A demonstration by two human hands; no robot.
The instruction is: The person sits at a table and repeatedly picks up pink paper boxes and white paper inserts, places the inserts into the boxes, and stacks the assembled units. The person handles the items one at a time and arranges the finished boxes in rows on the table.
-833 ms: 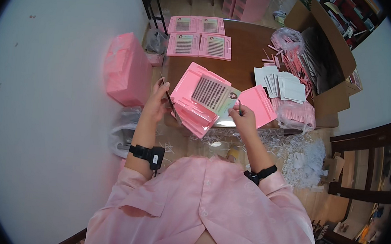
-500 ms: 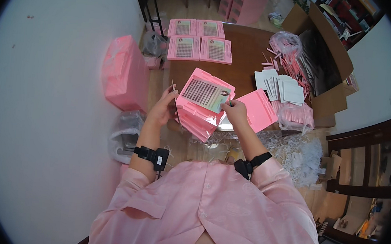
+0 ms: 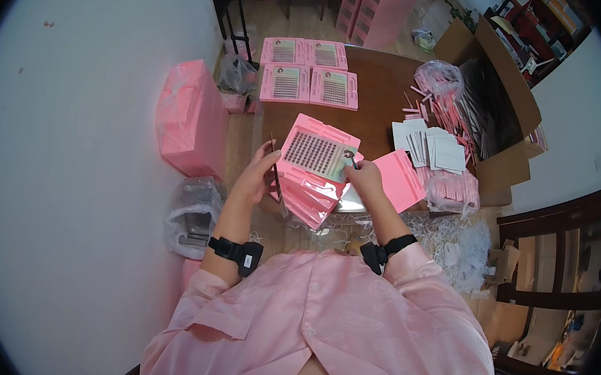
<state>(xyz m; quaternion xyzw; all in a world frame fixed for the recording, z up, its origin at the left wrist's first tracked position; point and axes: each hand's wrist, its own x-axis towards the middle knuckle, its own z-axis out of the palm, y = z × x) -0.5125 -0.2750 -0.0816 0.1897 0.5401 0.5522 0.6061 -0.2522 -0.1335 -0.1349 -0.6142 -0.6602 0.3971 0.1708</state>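
Note:
A printed card (image 3: 312, 153) with rows of small dark clusters lies in an open pink plastic case (image 3: 311, 123), which sits on a stack of pink cases (image 3: 306, 201) at the table's near edge. Left of the stack, my left hand (image 3: 257, 173) is closed on a thin dark sheet (image 3: 276, 175), seen edge-on. My right hand (image 3: 366, 177) is pinched at the card's right end, by its small printed picture. A small dark bit shows at those fingertips, its kind unclear. Beside that hand, a flat pink lid (image 3: 398, 180) rests on the table.
At the far left of the brown table (image 3: 377, 87) lie several filled pink cases (image 3: 285, 82). White cards (image 3: 438, 148), pink sticks (image 3: 448, 115) and a bagged pink bundle (image 3: 452, 191) are at right, near a cardboard box (image 3: 506, 163). Shredded filler (image 3: 463, 248) covers floor there.
The view has shifted a little, so the table appears slightly lower. My left hand still has the thin sheet, and my right fingers stay at the card's right end.

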